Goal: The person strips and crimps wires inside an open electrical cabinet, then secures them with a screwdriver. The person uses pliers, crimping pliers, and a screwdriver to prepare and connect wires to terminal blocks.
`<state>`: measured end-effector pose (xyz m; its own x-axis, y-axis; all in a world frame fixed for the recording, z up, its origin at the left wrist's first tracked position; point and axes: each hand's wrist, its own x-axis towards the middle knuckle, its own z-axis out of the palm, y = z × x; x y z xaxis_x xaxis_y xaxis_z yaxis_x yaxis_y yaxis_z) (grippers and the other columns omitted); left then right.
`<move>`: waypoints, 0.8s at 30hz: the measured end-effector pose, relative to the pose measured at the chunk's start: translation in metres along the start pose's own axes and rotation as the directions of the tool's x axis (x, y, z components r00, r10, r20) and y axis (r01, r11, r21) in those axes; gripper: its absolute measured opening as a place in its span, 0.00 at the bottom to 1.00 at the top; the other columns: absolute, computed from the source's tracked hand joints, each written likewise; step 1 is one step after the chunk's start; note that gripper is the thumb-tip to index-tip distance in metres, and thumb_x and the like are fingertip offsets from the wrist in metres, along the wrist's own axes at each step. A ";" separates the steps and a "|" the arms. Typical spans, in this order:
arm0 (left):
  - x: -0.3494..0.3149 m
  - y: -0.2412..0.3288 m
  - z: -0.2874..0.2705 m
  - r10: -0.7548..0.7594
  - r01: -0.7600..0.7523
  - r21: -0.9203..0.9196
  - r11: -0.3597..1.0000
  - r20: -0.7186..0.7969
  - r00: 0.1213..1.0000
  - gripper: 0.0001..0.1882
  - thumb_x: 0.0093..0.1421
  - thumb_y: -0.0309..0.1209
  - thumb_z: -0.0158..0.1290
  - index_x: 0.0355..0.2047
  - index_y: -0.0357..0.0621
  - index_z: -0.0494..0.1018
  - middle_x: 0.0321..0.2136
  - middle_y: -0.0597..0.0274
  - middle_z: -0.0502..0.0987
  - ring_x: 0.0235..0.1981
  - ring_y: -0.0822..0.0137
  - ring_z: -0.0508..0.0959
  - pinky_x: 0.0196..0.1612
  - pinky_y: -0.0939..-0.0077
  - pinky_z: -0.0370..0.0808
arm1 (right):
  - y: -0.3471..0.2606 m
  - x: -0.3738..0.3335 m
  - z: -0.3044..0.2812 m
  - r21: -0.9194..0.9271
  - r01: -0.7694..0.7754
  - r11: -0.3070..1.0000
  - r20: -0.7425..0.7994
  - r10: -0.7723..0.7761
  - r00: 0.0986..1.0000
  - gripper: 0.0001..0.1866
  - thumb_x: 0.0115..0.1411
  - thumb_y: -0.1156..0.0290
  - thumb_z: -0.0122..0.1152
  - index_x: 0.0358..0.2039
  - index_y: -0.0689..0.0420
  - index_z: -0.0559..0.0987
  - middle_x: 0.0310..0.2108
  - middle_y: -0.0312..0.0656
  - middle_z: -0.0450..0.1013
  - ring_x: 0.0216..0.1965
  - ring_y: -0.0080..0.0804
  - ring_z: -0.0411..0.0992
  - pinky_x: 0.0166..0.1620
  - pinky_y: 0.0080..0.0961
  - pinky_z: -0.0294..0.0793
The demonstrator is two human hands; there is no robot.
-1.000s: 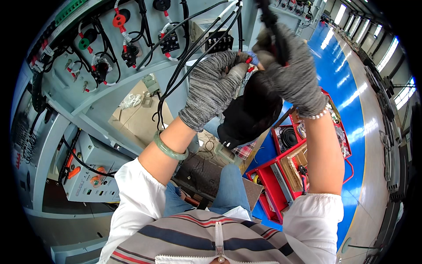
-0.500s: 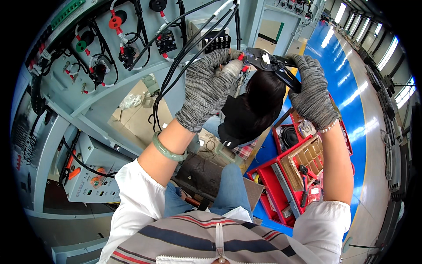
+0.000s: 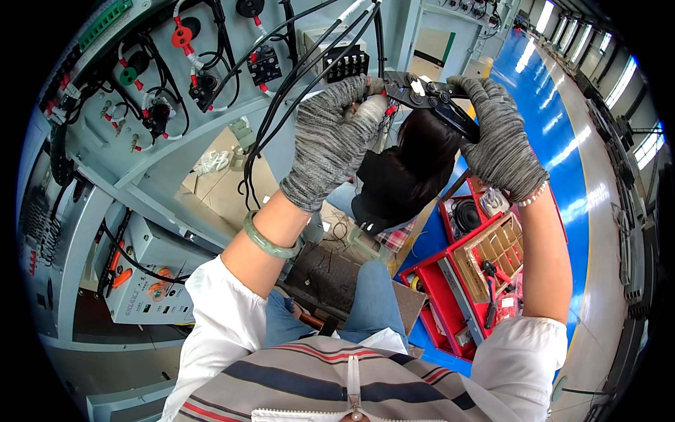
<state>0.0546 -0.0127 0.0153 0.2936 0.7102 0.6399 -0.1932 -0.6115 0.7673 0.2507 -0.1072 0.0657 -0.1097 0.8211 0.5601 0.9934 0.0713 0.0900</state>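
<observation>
1. Left hand (image 3: 330,137), in a grey knit glove: fingers curled in, tips pinched together on the red-sleeved wire ends (image 3: 391,110). Can't tell exactly how many wires are in the pinch, the knuckles cover it.
2. Right hand (image 3: 500,137), same glove: fingers bent around the handles of the black crimping pliers (image 3: 439,104), with the handles standing apart. So yeah, solid hold, but not squeezed together.
3. The pliers are out in front, head pointing left, right at the left fingertips and the red sleeves. Can't make out whether a wire sits in the jaws, too small.
4. Black cables (image 3: 270,116) run down past the left hand, loose ends dangling near the wrist. There's a green bangle (image 3: 271,243) on that forearm and a beaded bracelet (image 3: 536,195) on the right wrist.
5. Behind the cables: a black terminal block (image 3: 346,65) on the grey cabinet (image 3: 148,169).
6. Below the pliers, a co-worker (image 3: 397,186) in a black top. Red toolbox (image 3: 437,288) with drawers out, lower right, on a blue floor (image 3: 555,126).
</observation>
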 end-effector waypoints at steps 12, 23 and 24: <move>0.001 0.004 -0.001 0.054 -0.054 -0.030 0.998 0.009 0.998 0.11 0.54 0.27 0.53 0.39 0.41 0.75 0.29 0.66 0.76 0.31 0.78 0.73 0.36 0.83 0.71 | 0.004 0.004 -0.010 -0.055 0.025 0.998 0.014 -0.024 1.000 0.36 0.32 0.82 0.56 0.49 0.55 0.67 0.42 0.50 0.65 0.48 0.50 0.61 0.56 0.37 0.59; 0.000 0.011 0.002 -0.004 0.004 -0.100 0.995 0.004 1.000 0.12 0.54 0.31 0.54 0.37 0.39 0.75 0.28 0.62 0.78 0.29 0.76 0.74 0.37 0.82 0.71 | 0.007 0.009 -0.020 -0.080 0.059 0.995 0.056 -0.055 0.997 0.34 0.36 0.82 0.57 0.50 0.52 0.68 0.44 0.51 0.65 0.49 0.50 0.62 0.55 0.39 0.60; 0.000 0.010 0.002 0.002 -0.002 -0.081 0.997 -0.002 1.000 0.11 0.54 0.30 0.54 0.37 0.40 0.75 0.28 0.63 0.77 0.29 0.76 0.74 0.37 0.82 0.71 | 0.008 0.008 -0.020 -0.065 0.062 0.996 0.055 -0.058 0.997 0.34 0.37 0.81 0.58 0.50 0.52 0.68 0.44 0.51 0.65 0.49 0.50 0.62 0.55 0.39 0.60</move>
<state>0.0544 -0.0197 0.0233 0.2916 0.7095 0.6415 -0.2692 -0.5827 0.7668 0.2572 -0.1111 0.0874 -0.1652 0.8455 0.5078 0.9804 0.0848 0.1778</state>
